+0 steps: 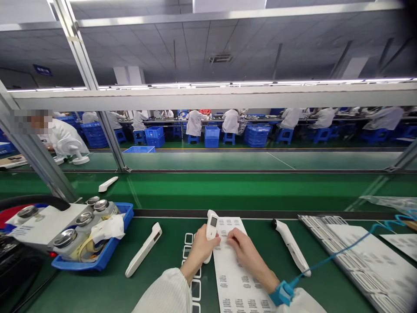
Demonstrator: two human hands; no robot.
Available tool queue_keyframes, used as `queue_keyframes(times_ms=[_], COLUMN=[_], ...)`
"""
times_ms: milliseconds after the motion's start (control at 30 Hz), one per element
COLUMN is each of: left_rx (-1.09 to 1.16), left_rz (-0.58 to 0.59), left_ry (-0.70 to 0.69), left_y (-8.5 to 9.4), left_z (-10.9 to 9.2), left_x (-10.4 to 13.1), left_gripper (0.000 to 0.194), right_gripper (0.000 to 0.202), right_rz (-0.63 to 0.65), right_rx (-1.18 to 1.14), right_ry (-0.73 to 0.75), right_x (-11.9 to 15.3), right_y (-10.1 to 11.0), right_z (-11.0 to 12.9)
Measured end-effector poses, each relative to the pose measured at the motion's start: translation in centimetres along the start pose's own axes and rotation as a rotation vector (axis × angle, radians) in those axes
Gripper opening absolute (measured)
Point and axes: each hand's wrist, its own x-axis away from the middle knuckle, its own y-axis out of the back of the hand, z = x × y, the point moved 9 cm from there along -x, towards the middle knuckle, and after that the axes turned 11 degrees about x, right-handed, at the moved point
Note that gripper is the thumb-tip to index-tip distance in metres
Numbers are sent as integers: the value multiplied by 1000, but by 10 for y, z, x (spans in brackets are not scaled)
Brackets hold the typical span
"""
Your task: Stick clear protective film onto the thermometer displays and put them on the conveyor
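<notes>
My left hand (201, 245) is wrapped round a white infrared thermometer (212, 221), whose small screen faces up toward me. Its lower part is partly covered by the fingers. Over a white sheet of printed labels (228, 265), my right hand (245, 250) has its fingers curled in and pressed together; whatever lies between the fingertips is hidden. A blue wrist strap (282, 294) with a coiled cord circles the right wrist. Beside the sheet runs a column of white-rimmed screen pieces (196, 289), partly under my left forearm. More thermometers lie to the left (143, 250) and right (292, 248).
At left, a blue tray (125, 228) carries metal-capped bottles and a white cloth. A green conveyor belt (208, 191) crosses ahead, with one thermometer (108, 184) on it. Stacked frames and sheets (365, 261) lie at right. A co-worker (65, 134) sits at far left beyond a metal post.
</notes>
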Motion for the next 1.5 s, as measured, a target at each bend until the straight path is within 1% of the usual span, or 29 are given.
queue_keyframes(times_ms=[67,133,233,300,367,467,533,600,733,833,1067,1300,1400,1500], left_rx=[66,155,281,387,478,514,521,521,518,534,566,543,555,563], left_rz=[19,61,120,120,96,53,31,15,2,8,9,48,34,16], left_ry=[8,23,35,53,81,75,48,36,36,53,69,86,83,89], left_y=[-4,-10,-17,-16,-12,-5,-1,1,3,1,1,0,1,2], left_z=[-1,-1,-3,-4,-4,-7,-8,-5,1,4,8,9,9,10], left_x=[4,10,26,37,46,56,59,60,60,61,62,65,65,64], left_gripper=[22,25,36,40,42,45,45,45,44,45,53,48,51,49], right_gripper=[20,22,24,21,17,10,10,13,16,16,16,18,18,17], right_rz=[-19,-21,45,109,164,204,187,151,86,60,37,27,28,35], right_rx=[-33,-85,-268,-392,-455,-482,-465,-441,-373,-341,-354,-358,-357,-378], right_ry=[-16,-18,11,38,60,73,79,94,135,146,121,116,116,106], right_x=[-1,-2,-3,-5,-10,-21,-28,-32,-34,-34,-33,-33,-32,-32], right_y=[12,25,34,32,23,4,-5,-10,-11,-10,-12,-12,-13,-14], right_z=[-1,5,32,56,77,94,96,96,95,94,89,89,89,89])
